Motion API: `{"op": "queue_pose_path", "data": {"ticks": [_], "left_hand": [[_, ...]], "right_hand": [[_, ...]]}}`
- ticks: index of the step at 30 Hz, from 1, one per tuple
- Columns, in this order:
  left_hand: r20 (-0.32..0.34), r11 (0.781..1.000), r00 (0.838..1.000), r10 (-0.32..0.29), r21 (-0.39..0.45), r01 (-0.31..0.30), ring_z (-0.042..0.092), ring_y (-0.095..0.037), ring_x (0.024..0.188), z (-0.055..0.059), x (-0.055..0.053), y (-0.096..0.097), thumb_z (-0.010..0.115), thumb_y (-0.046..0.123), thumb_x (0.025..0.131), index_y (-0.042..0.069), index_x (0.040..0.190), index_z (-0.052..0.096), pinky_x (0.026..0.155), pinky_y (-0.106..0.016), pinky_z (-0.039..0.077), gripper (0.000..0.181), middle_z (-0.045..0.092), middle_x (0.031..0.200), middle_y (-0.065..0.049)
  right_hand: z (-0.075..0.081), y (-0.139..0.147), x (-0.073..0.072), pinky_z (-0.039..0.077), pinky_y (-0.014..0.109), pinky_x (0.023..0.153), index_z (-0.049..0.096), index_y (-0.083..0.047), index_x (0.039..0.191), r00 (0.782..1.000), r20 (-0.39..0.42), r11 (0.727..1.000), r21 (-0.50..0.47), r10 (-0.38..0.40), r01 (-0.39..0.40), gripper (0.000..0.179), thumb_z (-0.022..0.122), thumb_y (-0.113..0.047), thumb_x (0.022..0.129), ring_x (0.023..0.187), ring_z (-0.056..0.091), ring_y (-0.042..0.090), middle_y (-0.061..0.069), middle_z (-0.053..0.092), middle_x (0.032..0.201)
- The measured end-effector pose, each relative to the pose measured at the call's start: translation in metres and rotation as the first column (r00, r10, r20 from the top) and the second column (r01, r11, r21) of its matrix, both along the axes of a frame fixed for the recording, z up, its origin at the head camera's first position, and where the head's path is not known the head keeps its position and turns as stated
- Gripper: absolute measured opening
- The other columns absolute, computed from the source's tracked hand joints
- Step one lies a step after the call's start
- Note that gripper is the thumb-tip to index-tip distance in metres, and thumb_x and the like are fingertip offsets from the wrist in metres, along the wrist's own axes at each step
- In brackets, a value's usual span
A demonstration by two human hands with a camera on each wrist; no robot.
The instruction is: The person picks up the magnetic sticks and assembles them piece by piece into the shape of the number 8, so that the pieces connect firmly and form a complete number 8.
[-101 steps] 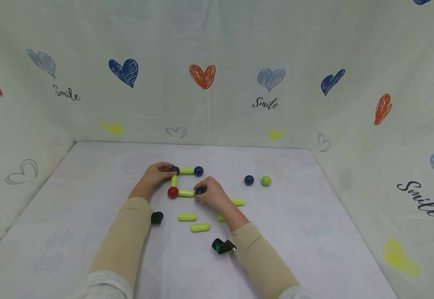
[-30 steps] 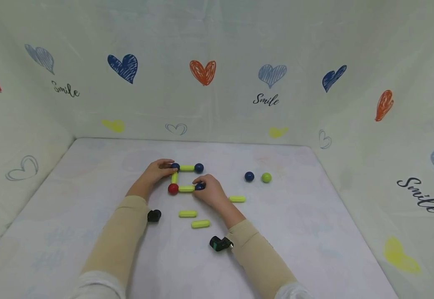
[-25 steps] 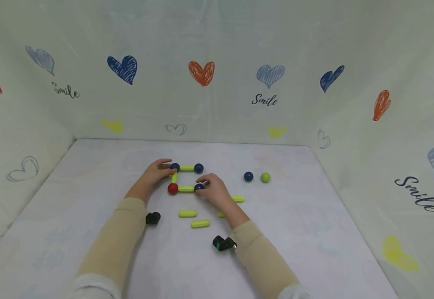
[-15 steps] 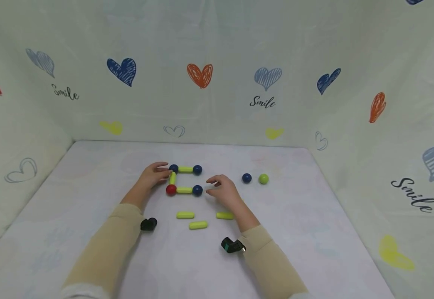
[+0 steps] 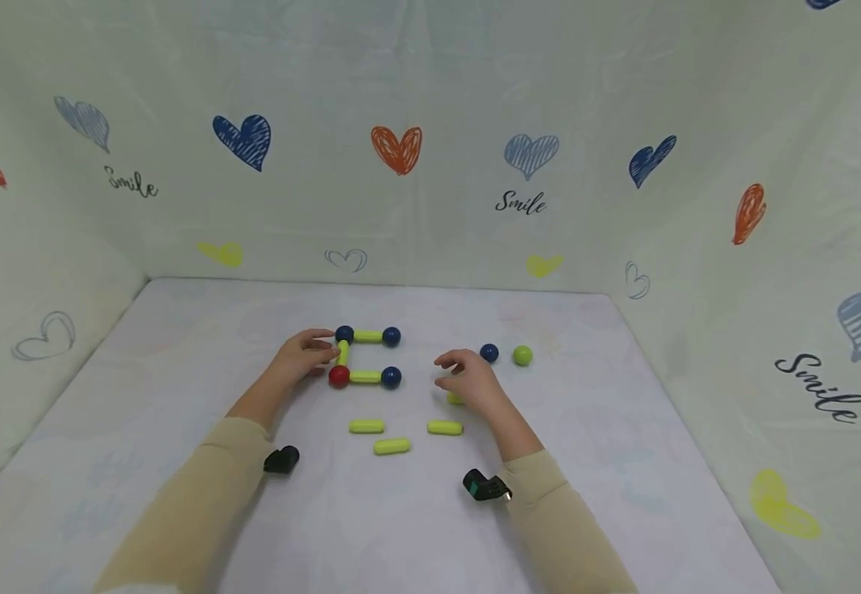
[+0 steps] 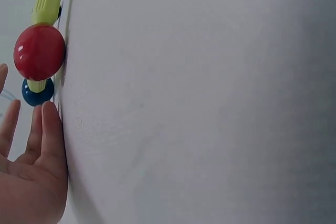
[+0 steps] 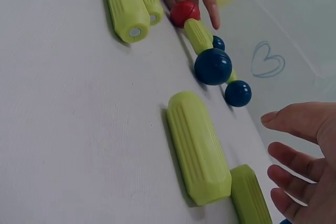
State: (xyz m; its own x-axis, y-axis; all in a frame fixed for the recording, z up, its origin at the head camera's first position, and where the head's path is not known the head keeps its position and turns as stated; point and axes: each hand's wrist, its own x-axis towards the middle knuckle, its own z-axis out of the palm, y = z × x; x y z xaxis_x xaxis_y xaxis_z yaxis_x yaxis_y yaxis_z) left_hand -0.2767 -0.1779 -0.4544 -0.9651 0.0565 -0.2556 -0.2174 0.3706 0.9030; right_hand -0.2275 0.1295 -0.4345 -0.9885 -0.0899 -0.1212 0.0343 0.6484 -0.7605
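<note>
A three-sided frame of magnetic rods and balls lies on the table: a red ball [image 5: 339, 376] at its near left corner, a blue ball [image 5: 345, 334] at the far left, blue balls [image 5: 391, 377] at both right ends, yellow-green rods [image 5: 366, 377] between. My left hand [image 5: 302, 356] is at the frame's left side, fingers extended and holding nothing; whether a fingertip touches it I cannot tell. To the right of the frame, my right hand [image 5: 473, 382] hovers with fingers spread and nothing in them. Under it a yellow-green rod [image 5: 455, 398] is partly hidden.
Several loose rods [image 5: 392, 446] lie nearer me on the table [image 5: 549, 495]. A loose blue ball [image 5: 489, 353] and a green ball [image 5: 523, 355] sit beyond my right hand. A printed cloth [image 5: 460, 231] hangs behind the table.
My right hand has let go of the near right blue ball and moved right. My left hand has released the far left blue ball and drawn back slightly. The frame stays in place.
</note>
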Motion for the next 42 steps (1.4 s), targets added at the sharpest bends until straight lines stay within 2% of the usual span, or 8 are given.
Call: {"op": "queue_pose_path", "data": {"ticks": [8,19,23,30,35,42], "left_hand": [[0.0,0.998,0.999,-0.052,-0.027,0.052,0.052,-0.035,0.116,0.003,0.009,-0.001,0.068,0.022,0.093,0.005,0.143,0.044,0.093,-0.041,0.05,0.058,0.049,0.135,-0.024],[0.017,0.979,0.993,-0.118,-0.164,0.12,0.054,-0.031,0.107,0.008,0.02,0.002,0.073,0.031,0.089,0.011,0.142,0.046,0.08,-0.034,0.048,0.063,0.053,0.133,-0.019],[0.016,0.972,0.99,-0.142,-0.187,0.142,0.054,-0.031,0.107,0.007,0.022,0.002,0.073,0.027,0.089,0.011,0.142,0.047,0.081,-0.035,0.048,0.061,0.054,0.131,-0.019],[0.034,0.968,0.983,-0.179,-0.173,0.183,0.053,-0.032,0.107,0.009,0.022,0.003,0.073,0.021,0.089,0.009,0.14,0.048,0.086,-0.039,0.046,0.058,0.056,0.128,-0.022],[0.035,0.969,0.984,-0.175,-0.17,0.179,0.053,-0.034,0.111,0.01,0.024,0.006,0.071,0.018,0.091,0.007,0.14,0.048,0.091,-0.042,0.046,0.055,0.056,0.128,-0.023],[0.038,0.973,0.987,-0.154,-0.166,0.158,0.052,-0.036,0.114,0.008,0.025,0.009,0.07,0.018,0.092,0.007,0.137,0.049,0.097,-0.048,0.043,0.051,0.056,0.128,-0.024]], "right_hand": [[0.001,0.01,0.002,0.049,0.034,0.076,0.069,-0.014,0.112,1.0,0.021,0.999,0.032,0.011,-0.012,0.029,0.077,-0.012,0.084,0.099,0.052,0.022,0.002,0.061,0.11],[-0.003,0.022,0.006,0.048,0.036,0.076,0.071,-0.011,0.105,0.997,0.063,0.995,0.075,0.054,-0.059,0.029,0.08,-0.006,0.078,0.092,0.053,0.022,0.003,0.063,0.103],[-0.007,0.024,0.005,0.048,0.035,0.076,0.071,-0.011,0.102,0.996,0.079,0.995,0.085,0.053,-0.06,0.028,0.081,-0.004,0.076,0.09,0.053,0.021,0.003,0.062,0.1],[-0.011,0.026,0.004,0.049,0.035,0.078,0.072,-0.01,0.098,0.994,0.093,0.994,0.089,0.057,-0.065,0.023,0.078,-0.001,0.078,0.088,0.055,0.02,0.002,0.063,0.095],[-0.01,0.026,0.004,0.049,0.034,0.078,0.072,-0.009,0.098,0.992,0.098,0.992,0.094,0.075,-0.084,0.021,0.077,0.0,0.079,0.086,0.055,0.019,0.002,0.062,0.092],[-0.004,0.021,0.002,0.049,0.032,0.071,0.072,-0.01,0.096,0.992,0.088,0.992,0.079,0.088,-0.095,0.02,0.075,0.0,0.079,0.082,0.054,0.02,0.003,0.06,0.09]]}}
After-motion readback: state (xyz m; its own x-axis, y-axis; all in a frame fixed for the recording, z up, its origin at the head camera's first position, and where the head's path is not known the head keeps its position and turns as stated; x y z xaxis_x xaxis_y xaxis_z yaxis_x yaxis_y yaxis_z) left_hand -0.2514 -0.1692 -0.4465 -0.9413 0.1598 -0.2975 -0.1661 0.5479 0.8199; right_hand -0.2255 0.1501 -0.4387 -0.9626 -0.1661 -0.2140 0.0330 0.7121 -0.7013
